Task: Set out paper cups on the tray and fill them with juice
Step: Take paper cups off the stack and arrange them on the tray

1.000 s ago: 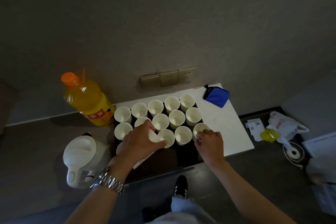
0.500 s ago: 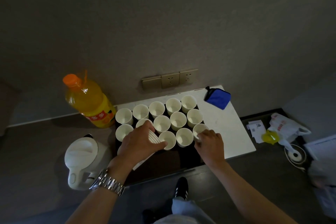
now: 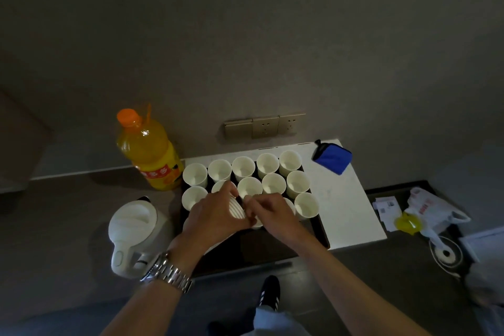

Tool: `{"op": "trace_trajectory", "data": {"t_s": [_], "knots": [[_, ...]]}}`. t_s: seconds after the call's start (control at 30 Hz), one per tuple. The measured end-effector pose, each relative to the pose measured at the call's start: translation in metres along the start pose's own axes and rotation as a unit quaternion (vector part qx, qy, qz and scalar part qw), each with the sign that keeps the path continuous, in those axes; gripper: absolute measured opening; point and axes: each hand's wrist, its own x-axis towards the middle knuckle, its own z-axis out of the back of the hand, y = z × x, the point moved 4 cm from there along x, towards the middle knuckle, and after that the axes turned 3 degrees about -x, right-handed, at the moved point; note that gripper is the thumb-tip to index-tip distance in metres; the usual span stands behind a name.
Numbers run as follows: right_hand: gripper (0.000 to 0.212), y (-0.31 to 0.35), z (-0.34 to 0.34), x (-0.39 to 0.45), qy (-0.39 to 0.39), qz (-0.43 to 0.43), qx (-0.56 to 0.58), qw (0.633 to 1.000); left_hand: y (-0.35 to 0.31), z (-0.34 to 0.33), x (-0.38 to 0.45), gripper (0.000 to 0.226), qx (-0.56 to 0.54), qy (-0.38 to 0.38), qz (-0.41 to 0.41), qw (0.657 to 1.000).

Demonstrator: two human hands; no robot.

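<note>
Several white paper cups (image 3: 273,183) stand upright and empty in rows on a dark tray (image 3: 261,249). My left hand (image 3: 215,217) grips a nested stack of paper cups (image 3: 237,207) lying on its side over the tray's left part. My right hand (image 3: 275,214) has come up against the open end of that stack, and its fingertips pinch the rim of the outermost cup. The rightmost cup of the front row (image 3: 306,205) stands free beside my right hand. An orange juice bottle (image 3: 148,151) with an orange cap stands capped to the left of the tray.
A white electric kettle (image 3: 133,234) sits at the front left, close to my left wrist. A blue pouch (image 3: 332,157) lies on the white counter (image 3: 346,213) to the right. Wall sockets (image 3: 264,125) are behind the cups. A plastic bag (image 3: 431,209) and papers lie on the floor at right.
My right hand left the rightmost front cup standing on the tray and moved left to the open end of the stack held in my left hand.
</note>
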Motion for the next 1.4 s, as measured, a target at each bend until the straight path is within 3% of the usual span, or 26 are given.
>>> {"op": "trace_trajectory", "data": {"t_s": [0.2, 0.33, 0.57, 0.77, 0.9, 1.03, 1.17, 1.4], "knots": [[0.016, 0.006, -0.031, -0.002, 0.069, -0.009, 0.069, 0.995, 0.018, 0.005, -0.015, 0.076, 0.011, -0.006, -0.004, 1.0], [0.017, 0.012, -0.049, -0.006, 0.071, -0.033, 0.129, 0.989, 0.041, 0.007, -0.03, 0.087, -0.034, -0.013, 0.025, 0.999], [0.025, 0.017, -0.082, -0.013, 0.086, -0.047, 0.117, 0.988, 0.072, 0.009, -0.058, 0.086, -0.052, -0.037, 0.062, 0.996], [0.021, 0.007, -0.083, -0.011, -0.018, -0.069, 0.073, 0.995, 0.091, 0.019, -0.08, 0.076, -0.042, -0.068, 0.077, 0.994], [0.025, -0.001, -0.07, -0.013, -0.127, -0.006, -0.104, 0.986, 0.101, 0.024, -0.091, 0.075, -0.001, -0.076, 0.087, 0.993], [0.02, -0.01, -0.09, -0.026, -0.082, 0.075, -0.259, 0.96, 0.109, 0.02, -0.098, 0.077, -0.01, -0.075, 0.095, 0.993], [0.016, -0.011, -0.115, -0.041, -0.072, 0.17, -0.411, 0.893, 0.115, 0.02, -0.104, 0.073, -0.023, -0.089, 0.088, 0.992], [0.01, -0.024, -0.143, -0.046, -0.039, 0.191, -0.495, 0.847, 0.125, 0.023, -0.113, 0.078, -0.034, -0.086, 0.078, 0.993]]}}
